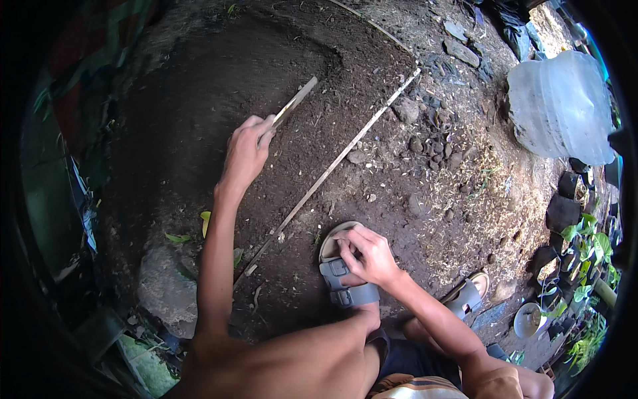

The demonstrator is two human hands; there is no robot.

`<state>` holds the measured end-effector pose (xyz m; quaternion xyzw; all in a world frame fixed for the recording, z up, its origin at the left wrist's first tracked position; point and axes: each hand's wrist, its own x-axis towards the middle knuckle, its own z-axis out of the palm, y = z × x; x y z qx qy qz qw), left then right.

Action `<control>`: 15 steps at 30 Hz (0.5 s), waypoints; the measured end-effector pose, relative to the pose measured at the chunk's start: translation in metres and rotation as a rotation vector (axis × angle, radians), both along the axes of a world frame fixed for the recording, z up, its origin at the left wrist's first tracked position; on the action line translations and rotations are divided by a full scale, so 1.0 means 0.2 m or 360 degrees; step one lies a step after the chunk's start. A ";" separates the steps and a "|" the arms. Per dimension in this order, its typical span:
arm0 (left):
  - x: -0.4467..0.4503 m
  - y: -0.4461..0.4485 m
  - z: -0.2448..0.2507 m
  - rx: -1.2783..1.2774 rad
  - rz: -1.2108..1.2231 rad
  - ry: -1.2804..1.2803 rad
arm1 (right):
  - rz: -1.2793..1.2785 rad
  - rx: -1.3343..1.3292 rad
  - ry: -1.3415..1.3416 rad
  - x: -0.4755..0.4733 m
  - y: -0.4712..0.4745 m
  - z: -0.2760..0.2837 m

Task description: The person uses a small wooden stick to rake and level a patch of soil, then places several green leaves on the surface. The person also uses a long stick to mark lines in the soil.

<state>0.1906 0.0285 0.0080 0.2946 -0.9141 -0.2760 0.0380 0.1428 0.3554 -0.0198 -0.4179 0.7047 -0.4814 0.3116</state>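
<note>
In the head view, my left hand (247, 149) grips one end of a short flat wooden stick (295, 101), which points up and to the right, low over dark soil (199, 99). A long thin wooden strip (349, 144) lies on the ground to the right of that hand and runs diagonally. My right hand (368, 253) rests at the front of my sandalled foot, with its fingers curled over the toes. Whether anything small is between those fingers is not clear. The grey sandal (355, 295) has two buckled straps.
Another strip (381, 30) meets the long one at the top right. Stones (406, 109) and scattered husks lie right of the strip. A cut translucent plastic container (560, 107), potted plants (598, 244) and a white bucket (528, 320) stand farther right. A large rock (167, 284) sits lower left.
</note>
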 end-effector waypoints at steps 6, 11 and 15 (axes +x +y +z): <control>0.09 -0.06 0.01 -0.0216 0.0136 0.0014 | -0.0007 -0.0072 0.0022 0.00 -0.01 -0.02; -0.14 -0.14 -0.05 -0.0274 -0.0007 0.0121 | 0.0045 -0.0021 0.0023 0.00 0.00 -0.02; -0.34 -0.11 -0.12 -0.0220 -0.0135 0.0122 | 0.0034 -0.0024 0.0028 0.00 -0.01 -0.02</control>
